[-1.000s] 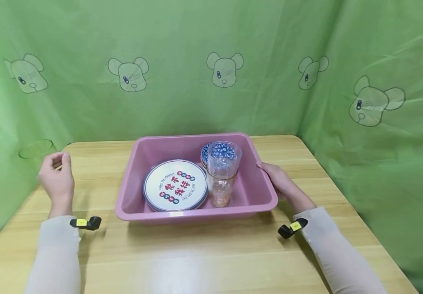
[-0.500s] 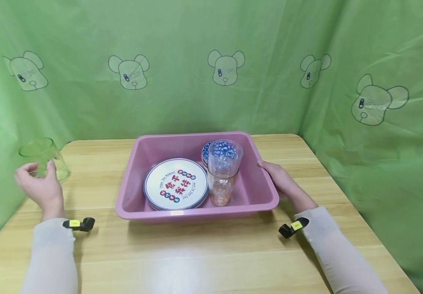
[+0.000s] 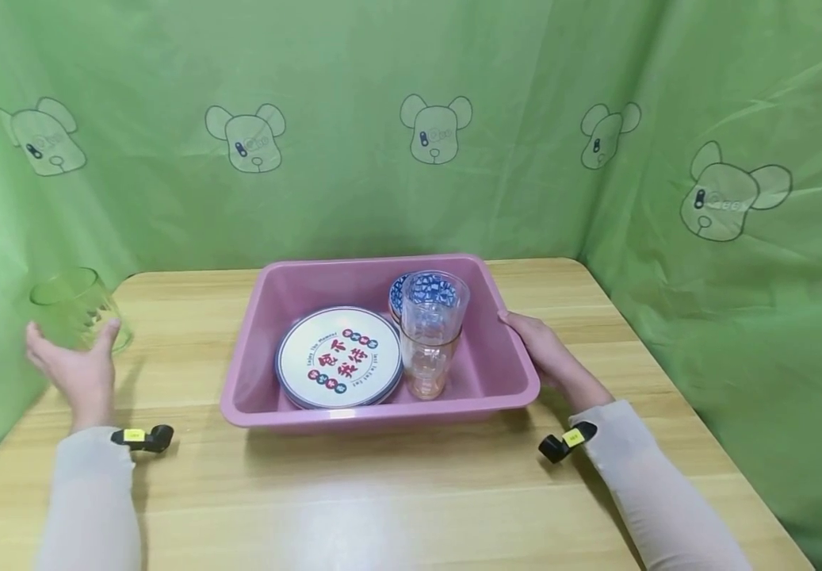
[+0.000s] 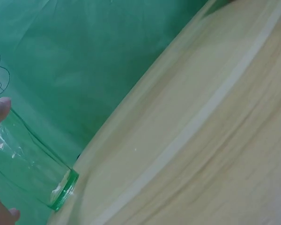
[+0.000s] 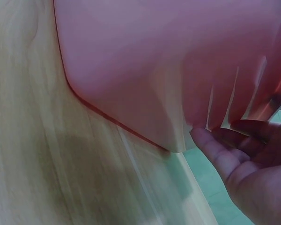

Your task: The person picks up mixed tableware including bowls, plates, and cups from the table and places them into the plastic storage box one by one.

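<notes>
A clear drinking glass [image 3: 71, 305] stands upright near the table's left edge, tinted green by the curtain behind it. My left hand [image 3: 77, 373] is in front of it, thumb and fingers spread to either side of its wall. The left wrist view shows the glass [image 4: 30, 164] between thumb and fingers, its thick base at the tabletop. My right hand [image 3: 542, 349] holds the right rim of a pink plastic tub [image 3: 296, 274], fingers partly hidden below the rim. Inside the tub lie stacked white plates [image 3: 339, 357], stacked glasses [image 3: 428, 341], and blue-patterned bowls [image 3: 398, 295] behind them.
The wooden table [image 3: 353, 500] runs beneath everything, with the tub in its middle. A green curtain [image 3: 339, 198] printed with bear heads hangs at the back and both sides, close along the table's edges.
My left hand has moved left to the standing glass, and its curled fingers have spread apart beside it. My right hand stays at the tub's rim; the tub has hardly moved.
</notes>
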`<action>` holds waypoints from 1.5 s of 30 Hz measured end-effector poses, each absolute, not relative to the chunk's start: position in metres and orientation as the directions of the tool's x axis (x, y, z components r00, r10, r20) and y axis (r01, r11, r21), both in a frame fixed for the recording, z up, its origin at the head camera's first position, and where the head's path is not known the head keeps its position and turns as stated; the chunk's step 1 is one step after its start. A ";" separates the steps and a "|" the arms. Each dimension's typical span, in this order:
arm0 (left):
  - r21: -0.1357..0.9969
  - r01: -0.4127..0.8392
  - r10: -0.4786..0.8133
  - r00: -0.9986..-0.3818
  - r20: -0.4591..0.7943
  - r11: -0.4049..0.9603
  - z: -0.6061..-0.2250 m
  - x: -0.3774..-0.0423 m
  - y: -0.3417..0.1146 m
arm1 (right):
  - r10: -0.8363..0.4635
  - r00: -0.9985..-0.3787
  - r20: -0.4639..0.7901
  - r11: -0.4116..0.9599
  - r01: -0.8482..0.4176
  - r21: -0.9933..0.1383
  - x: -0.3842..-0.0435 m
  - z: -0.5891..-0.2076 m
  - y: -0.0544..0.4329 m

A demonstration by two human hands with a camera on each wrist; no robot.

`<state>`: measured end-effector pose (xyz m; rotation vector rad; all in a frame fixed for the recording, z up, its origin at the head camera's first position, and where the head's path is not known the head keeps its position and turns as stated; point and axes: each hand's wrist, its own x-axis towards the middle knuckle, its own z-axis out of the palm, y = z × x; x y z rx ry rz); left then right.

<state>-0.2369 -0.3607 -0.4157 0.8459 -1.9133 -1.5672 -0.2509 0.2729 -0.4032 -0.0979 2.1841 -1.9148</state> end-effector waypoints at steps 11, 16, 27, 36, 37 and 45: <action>0.970 -0.216 -0.670 -0.737 -0.089 0.109 -0.412 -0.243 -0.380 | -0.208 -0.969 -0.130 0.125 0.106 -0.987 -0.250 -0.402 0.271; 0.960 -0.248 -0.651 -0.752 -0.108 0.128 -0.411 -0.248 -0.385 | -0.203 -0.969 -0.141 0.126 0.116 -0.985 -0.250 -0.404 0.272; 0.949 -0.288 -0.640 -0.755 -0.143 0.128 -0.411 -0.257 -0.394 | -0.221 -0.965 -0.143 0.106 0.122 -0.987 -0.250 -0.403 0.272; 0.940 -0.306 -0.622 -0.769 -0.150 0.152 -0.408 -0.263 -0.397 | -0.237 -0.960 -0.150 0.122 0.123 -0.985 -0.248 -0.401 0.272; 0.942 -0.306 -0.620 -0.768 -0.157 0.140 -0.408 -0.264 -0.396 | -0.238 -0.960 -0.150 0.125 0.123 -0.985 -0.248 -0.401 0.273; 0.938 -0.322 -0.596 -0.781 -0.186 0.129 -0.405 -0.263 -0.392 | -0.253 -0.956 -0.151 0.117 0.125 -0.985 -0.249 -0.402 0.273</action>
